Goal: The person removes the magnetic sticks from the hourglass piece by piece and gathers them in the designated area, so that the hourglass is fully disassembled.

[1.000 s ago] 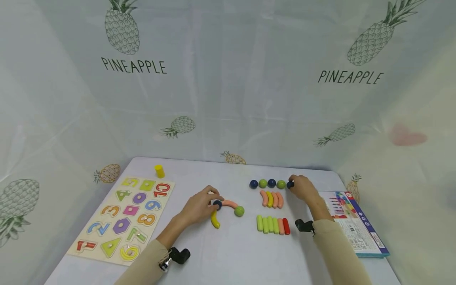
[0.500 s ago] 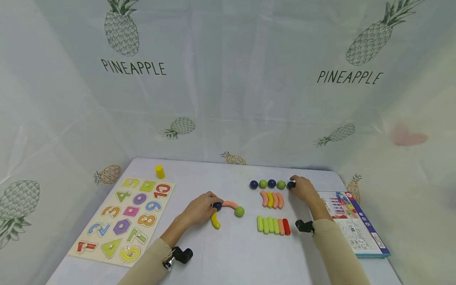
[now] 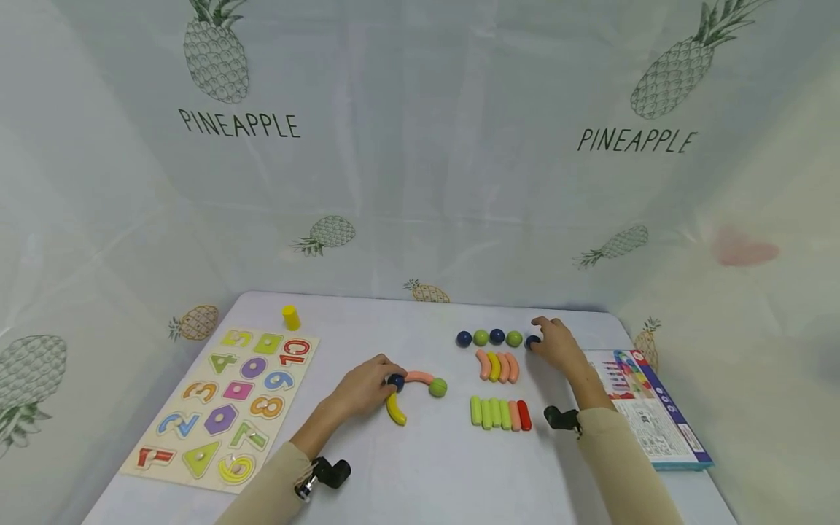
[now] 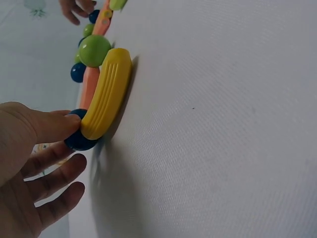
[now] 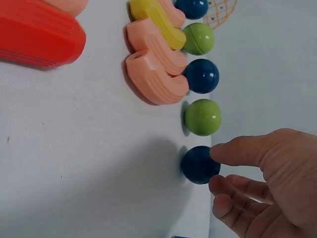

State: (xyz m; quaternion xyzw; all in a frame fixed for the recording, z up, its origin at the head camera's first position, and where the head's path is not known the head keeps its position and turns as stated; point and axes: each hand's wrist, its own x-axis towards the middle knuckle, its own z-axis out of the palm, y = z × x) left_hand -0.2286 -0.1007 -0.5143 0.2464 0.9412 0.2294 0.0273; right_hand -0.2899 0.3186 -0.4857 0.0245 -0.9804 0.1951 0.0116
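My left hand [image 3: 361, 386] pinches a dark blue ball [image 4: 81, 141] between thumb and forefinger, its other fingers spread below. A yellow curved piece [image 3: 396, 410] meets that ball at one end. From the ball's other side a pink curved piece [image 3: 420, 376] runs to a green ball [image 3: 437, 387]. At the back right, my right hand [image 3: 558, 346] has its thumb tip at another dark blue ball [image 5: 198, 166], the last in a row of alternating blue and green balls [image 3: 514, 338]. Its forefinger is raised away from that ball.
Below the balls lie a row of pink and yellow curved pieces [image 3: 504, 368] and a row of green, pink and red sticks [image 3: 495, 413]. A number puzzle board [image 3: 219, 408] lies left, a yellow cylinder [image 3: 291, 317] behind it. A printed box [image 3: 650, 408] lies right.
My left fingers have come down onto the blue ball and close round it. My right hand's fingers have spread off its ball, which stays at the row's end. The head view shifts slightly.
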